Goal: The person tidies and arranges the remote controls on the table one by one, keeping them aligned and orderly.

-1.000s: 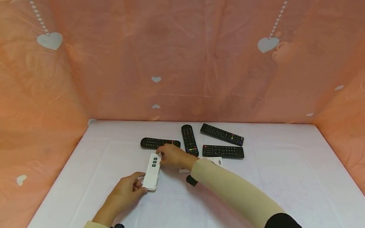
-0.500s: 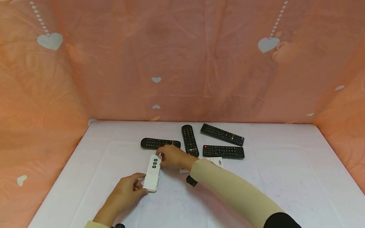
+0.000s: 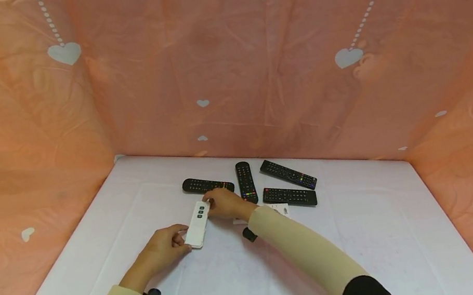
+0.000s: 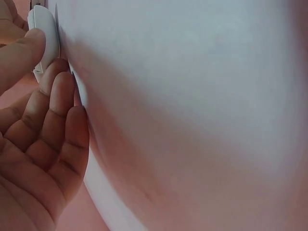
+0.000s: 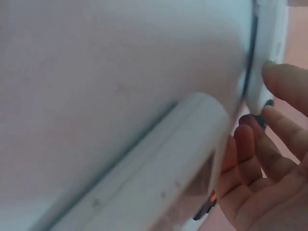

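A white remote control with a few dark buttons lies slantwise on the table between both hands. My left hand holds its near end, the thumb on one edge and the fingers at the other side. In the left wrist view the thumb presses the white remote's rounded end, close over the tabletop. My right hand pinches the far end at its right corner. In the right wrist view that thumb lies against the white remote's side, with the fingertips just around its end.
Several black remotes lie toward the back: one slanted, one lengthwise, one angled and one beside the right wrist. Partly under the right forearm lies another white remote. Orange heart-patterned cloth walls the table.
The white remote has shifted very slightly toward me. Both hands keep their hold on it and have hardly moved; the other remotes lie as before.
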The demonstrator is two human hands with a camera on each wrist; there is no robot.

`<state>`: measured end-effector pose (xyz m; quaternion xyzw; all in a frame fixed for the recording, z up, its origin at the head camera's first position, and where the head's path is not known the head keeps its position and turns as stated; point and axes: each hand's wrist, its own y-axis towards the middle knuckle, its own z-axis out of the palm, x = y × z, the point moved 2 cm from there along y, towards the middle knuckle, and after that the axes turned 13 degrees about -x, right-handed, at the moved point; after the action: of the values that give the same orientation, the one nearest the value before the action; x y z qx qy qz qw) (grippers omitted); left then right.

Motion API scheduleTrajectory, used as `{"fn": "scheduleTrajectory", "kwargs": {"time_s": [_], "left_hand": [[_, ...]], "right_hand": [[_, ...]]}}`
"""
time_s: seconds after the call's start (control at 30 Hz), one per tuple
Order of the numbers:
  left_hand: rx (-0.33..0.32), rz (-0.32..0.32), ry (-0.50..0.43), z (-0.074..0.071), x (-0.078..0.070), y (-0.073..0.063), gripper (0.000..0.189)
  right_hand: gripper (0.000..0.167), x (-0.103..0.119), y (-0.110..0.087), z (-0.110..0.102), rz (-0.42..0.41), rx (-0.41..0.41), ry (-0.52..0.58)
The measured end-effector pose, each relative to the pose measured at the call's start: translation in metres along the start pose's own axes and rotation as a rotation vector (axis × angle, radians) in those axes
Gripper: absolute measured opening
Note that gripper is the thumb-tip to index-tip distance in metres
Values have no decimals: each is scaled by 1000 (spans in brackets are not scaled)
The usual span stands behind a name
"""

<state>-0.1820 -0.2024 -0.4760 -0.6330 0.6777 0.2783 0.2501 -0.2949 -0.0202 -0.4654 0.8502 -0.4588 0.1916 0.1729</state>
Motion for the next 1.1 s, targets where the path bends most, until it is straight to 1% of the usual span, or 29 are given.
{"fn": "scheduleTrajectory", "kwargs": {"time_s": [0.07,0.17,0.3,0.47,0.6,0.77,1.0,1.1], "left_hand": [[4,8,12,-1,0,0,49],[8,-3,25,-3,0,0,49],[5,-12,50,-8,0,1,46],[-21,22,65,-12,-1,6,41],[-41,35,50,-14,-1,12,38],[-70,79,9,-16,-1,25,36],[-105,91,10,-25,-2,41,43],[-113,109,4,-28,-3,49,46]], "right_hand": [[41,-2,-3,-4,9,-6,15],[43,-5,-7,-12,4,-16,37],[42,-9,-13,-25,-7,-25,73],[41,-14,-19,-38,7,-28,83],[41,-19,-19,-45,23,-45,80],[42,-24,-19,-55,37,-78,55],[48,-30,-16,-63,65,-85,73],[50,-33,-16,-64,73,-87,61]]}}
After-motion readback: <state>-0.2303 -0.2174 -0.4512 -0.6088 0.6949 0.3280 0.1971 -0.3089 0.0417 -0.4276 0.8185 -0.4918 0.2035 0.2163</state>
